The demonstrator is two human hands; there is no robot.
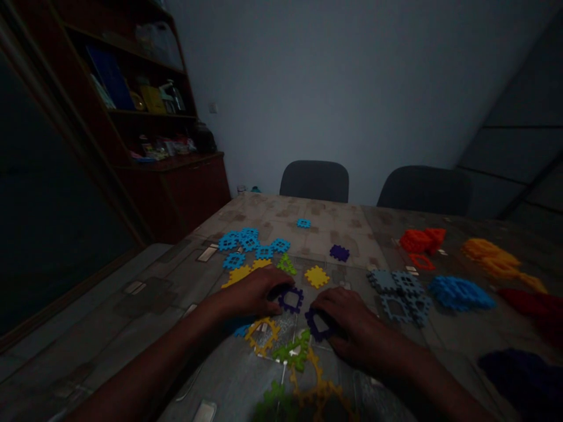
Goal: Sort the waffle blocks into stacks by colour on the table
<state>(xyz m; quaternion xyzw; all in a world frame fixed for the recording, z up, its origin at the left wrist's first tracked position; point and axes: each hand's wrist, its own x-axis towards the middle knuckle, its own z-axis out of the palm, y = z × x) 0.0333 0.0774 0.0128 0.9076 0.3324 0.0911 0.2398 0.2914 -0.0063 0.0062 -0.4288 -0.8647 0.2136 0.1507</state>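
My left hand [259, 291] has its fingers closed on the edge of a purple square frame tile [301, 301] with toothed sides and an open middle. Just to the right, my right hand [354, 319] grips a second purple frame tile [312, 326]. The two tiles are close together but apart. Beyond them lie a yellow solid tile [316, 276], a green triangle tile [287, 265] and a purple solid tile [340, 252]. Nearer me are an orange-yellow frame tile [275, 332] and green pieces [295, 351]. Several yellow tiles [237, 275] are partly hidden behind my left hand.
Several light-blue window tiles [250, 242] lie at the back left of the patterned table [334, 217]. Grey tiles [387, 280], a blue pile [460, 293], red-orange pieces [422, 240] and an orange pile [490, 258] are on the right. Two chairs [314, 179] stand behind.
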